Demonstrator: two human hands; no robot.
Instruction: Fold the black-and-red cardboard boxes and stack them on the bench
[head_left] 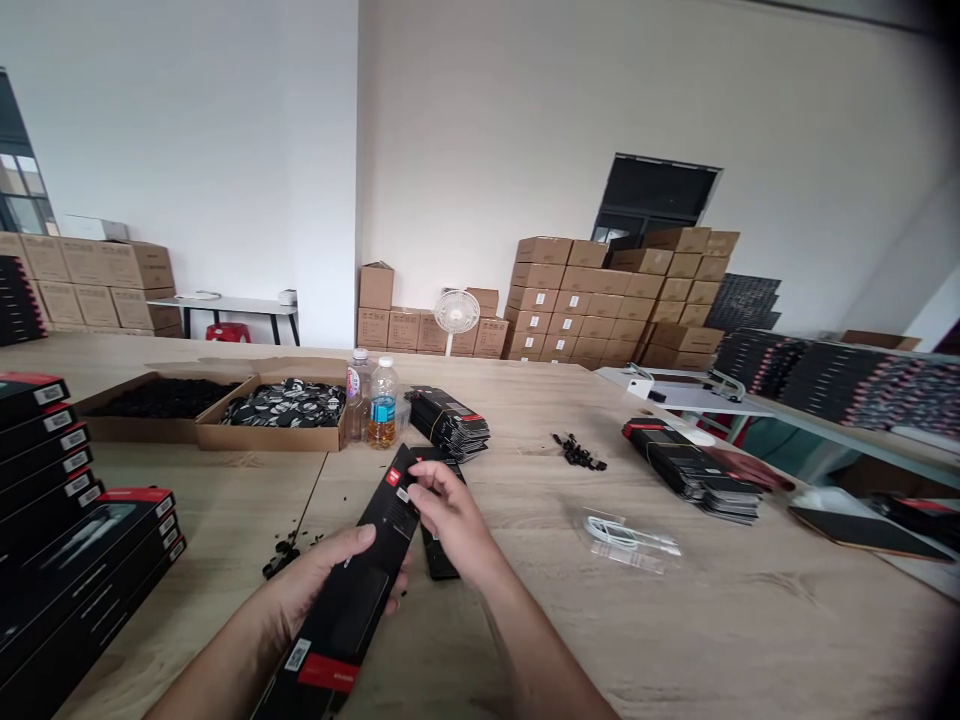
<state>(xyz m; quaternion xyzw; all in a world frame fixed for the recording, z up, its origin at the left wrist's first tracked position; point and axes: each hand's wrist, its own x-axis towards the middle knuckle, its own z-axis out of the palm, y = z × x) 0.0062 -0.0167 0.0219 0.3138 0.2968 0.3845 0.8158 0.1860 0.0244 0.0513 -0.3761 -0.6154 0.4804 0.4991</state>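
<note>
A long black printed carton (352,590) with red patches and white labels lies tilted across my left hand (319,565). That hand is wrapped round its middle, thumb on the near face and fingertips showing at the far edge. At the carton's upper end, my right hand (454,520) has its thumb and fingers closed on the edge near a small white label. Under and behind it, another black item (441,555) lies on the table, partly hidden by the right hand. Small black bits (285,555) are scattered left of my left hand.
Stacked black boxes (90,580) stand at the left. Behind are two open cardboard trays (274,438) of black parts, two bottles (382,405) and a bundle of flat cartons (446,420). Rightward lie black pieces (577,452), a bagged white cable (626,538) and another carton bundle (690,470).
</note>
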